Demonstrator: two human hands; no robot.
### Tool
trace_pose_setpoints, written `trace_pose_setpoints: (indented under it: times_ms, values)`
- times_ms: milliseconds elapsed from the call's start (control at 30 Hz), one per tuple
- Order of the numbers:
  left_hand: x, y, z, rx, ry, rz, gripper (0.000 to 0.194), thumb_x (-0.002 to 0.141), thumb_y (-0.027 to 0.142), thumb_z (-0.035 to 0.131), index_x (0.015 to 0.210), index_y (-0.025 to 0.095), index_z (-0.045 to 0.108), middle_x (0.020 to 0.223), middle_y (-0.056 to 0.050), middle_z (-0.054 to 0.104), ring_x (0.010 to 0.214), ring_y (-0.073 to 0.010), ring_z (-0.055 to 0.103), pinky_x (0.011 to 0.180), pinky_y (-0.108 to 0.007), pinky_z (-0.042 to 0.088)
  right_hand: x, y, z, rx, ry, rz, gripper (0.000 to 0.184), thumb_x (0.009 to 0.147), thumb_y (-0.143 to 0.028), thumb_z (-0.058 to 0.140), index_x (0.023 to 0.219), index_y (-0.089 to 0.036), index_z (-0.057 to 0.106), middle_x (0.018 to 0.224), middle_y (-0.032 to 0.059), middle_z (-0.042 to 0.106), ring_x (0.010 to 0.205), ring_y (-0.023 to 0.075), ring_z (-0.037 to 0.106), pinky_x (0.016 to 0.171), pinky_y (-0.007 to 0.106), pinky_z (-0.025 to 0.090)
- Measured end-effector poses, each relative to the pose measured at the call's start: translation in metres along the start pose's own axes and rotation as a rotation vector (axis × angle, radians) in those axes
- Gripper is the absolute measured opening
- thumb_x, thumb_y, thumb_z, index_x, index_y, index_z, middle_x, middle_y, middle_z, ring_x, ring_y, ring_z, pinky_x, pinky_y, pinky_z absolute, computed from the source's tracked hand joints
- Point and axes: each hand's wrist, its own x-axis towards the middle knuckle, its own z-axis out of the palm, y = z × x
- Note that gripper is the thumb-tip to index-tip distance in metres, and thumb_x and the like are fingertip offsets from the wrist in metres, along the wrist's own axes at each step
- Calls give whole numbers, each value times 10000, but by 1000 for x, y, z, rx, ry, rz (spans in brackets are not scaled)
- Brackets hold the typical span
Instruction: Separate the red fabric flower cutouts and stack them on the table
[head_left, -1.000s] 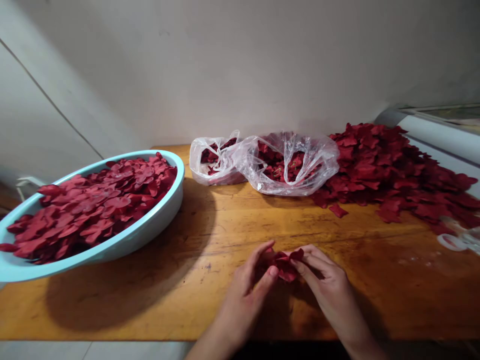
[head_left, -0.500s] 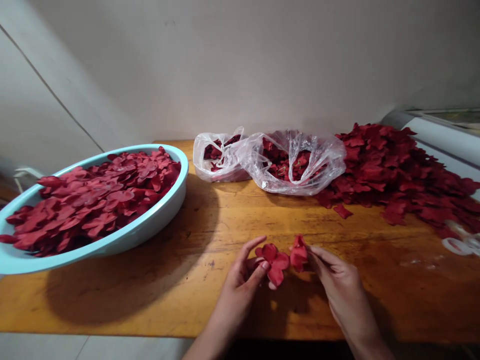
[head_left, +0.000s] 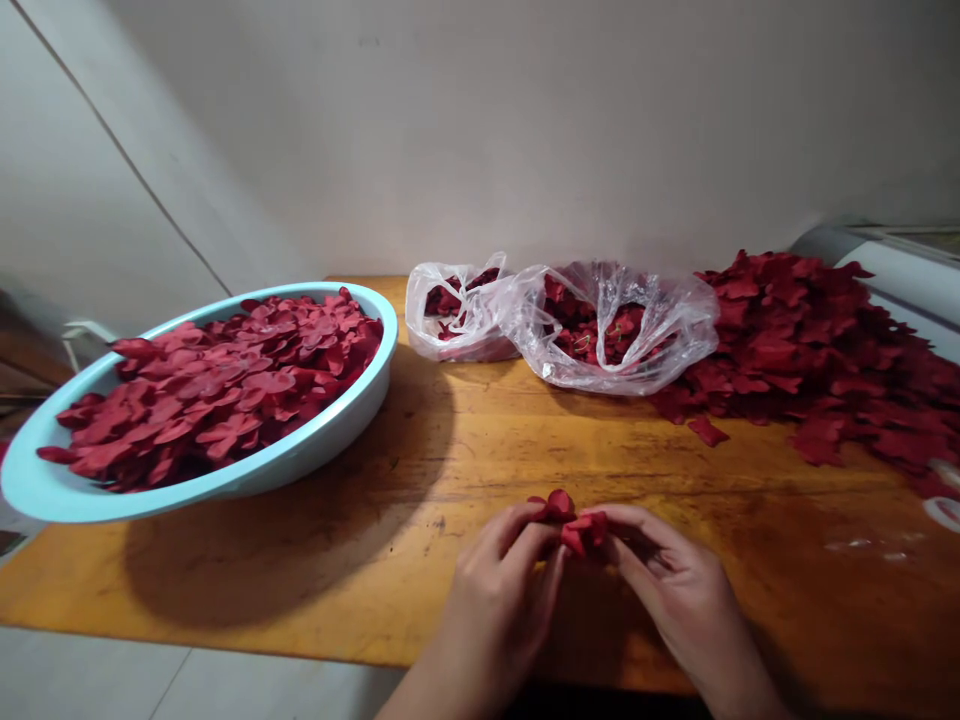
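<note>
Close to the table's front edge, my left hand (head_left: 506, 575) has its fingers closed on a dark red fabric flower (head_left: 556, 504), whose petals stick out above the fingertips. My right hand (head_left: 667, 570) pinches a second red flower (head_left: 583, 533) between thumb and forefinger, its petals bunched. The two flowers meet or overlap between my fingertips; the exact contact is hidden. Both hands are held just above the wooden table (head_left: 495, 440).
A light blue basin (head_left: 300, 440) heaped with red flowers stands at left. Behind my hands sit a small plastic bag (head_left: 461, 345) and a larger plastic bag (head_left: 607, 378) of red pieces. A big pile of red petal pieces (head_left: 795, 340) spreads right, near a white ring (head_left: 943, 513).
The two flowers were together, then apart with the left one facing open, and now are together again. My left hand has turned over, knuckles up. The view has shifted slightly left.
</note>
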Motion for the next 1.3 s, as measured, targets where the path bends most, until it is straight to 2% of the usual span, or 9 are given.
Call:
trace_pose_setpoints:
  times_ms: [167, 333, 467, 567, 667, 767, 1033, 1167, 1300]
  values:
    - [9, -10, -10, 76, -7, -127, 168, 876, 250, 493, 896, 185, 646, 989, -81, 652, 910, -196, 604, 816, -327, 484, 7, 7, -14, 50, 193, 21, 216, 757, -387, 651, 893, -221, 629, 757, 5, 677, 605, 140, 633, 553, 215, 526]
    - [19, -15, -26, 325, -168, -29, 264, 823, 391, 560, 979, 201, 654, 1051, -94, 638, 987, -273, 568, 876, -446, 449, 23, 26, -20, -239, -22, 31, 334, 752, -403, 642, 1021, -211, 590, 538, -51, 564, 446, 119, 523, 437, 220, 405]
    - [13, -24, -41, 396, 115, 71, 192, 864, 200, 502, 983, 193, 652, 1046, -87, 647, 974, -220, 589, 866, -358, 460, 26, 35, -20, -561, 94, -108, 393, 710, -431, 671, 1046, -240, 600, 525, -73, 464, 453, 117, 461, 476, 233, 368]
    - [6, -22, -42, 237, 258, 15, 210, 864, 124, 498, 969, 220, 651, 963, -43, 668, 859, -151, 625, 773, -253, 480, 14, 23, -14, -502, 112, -124, 363, 768, -450, 614, 1071, -255, 572, 622, -45, 504, 520, 128, 499, 526, 239, 403]
    - [3, -11, -28, -21, 194, -67, 176, 865, 159, 518, 957, 228, 651, 833, -15, 676, 715, -125, 628, 686, -224, 488, -1, 2, -1, -292, -49, -37, 352, 830, -443, 545, 1136, -268, 522, 880, 16, 609, 689, 148, 587, 624, 243, 468]
    - [2, 0, -5, -207, 120, -121, 166, 873, 176, 506, 939, 221, 651, 871, -25, 697, 777, -142, 644, 723, -232, 495, -10, -10, 12, -109, -146, 11, 351, 822, -431, 568, 1133, -276, 516, 1108, 44, 598, 866, 171, 616, 756, 266, 497]
    - [-2, 0, 19, -344, 42, -249, 141, 879, 243, 498, 832, 205, 625, 748, -5, 690, 665, -121, 639, 637, -197, 483, -8, -7, 17, 294, -46, 153, 236, 704, -394, 709, 780, -200, 599, 707, -13, 646, 603, 134, 640, 553, 208, 517]
    - [0, 0, 20, -495, 0, -341, 88, 853, 270, 544, 912, 212, 574, 786, -1, 687, 673, -118, 645, 629, -193, 498, -8, -4, 10, 175, 0, 95, 197, 738, -379, 679, 708, -195, 616, 661, -11, 629, 631, 135, 626, 588, 203, 503]
    - [3, 2, 18, -664, -149, -410, 258, 824, 255, 592, 1069, 221, 515, 893, -22, 690, 810, -141, 656, 725, -220, 512, -8, 4, 1, -49, 4, 25, 185, 809, -397, 601, 770, -217, 614, 699, -11, 632, 625, 134, 615, 593, 211, 495]
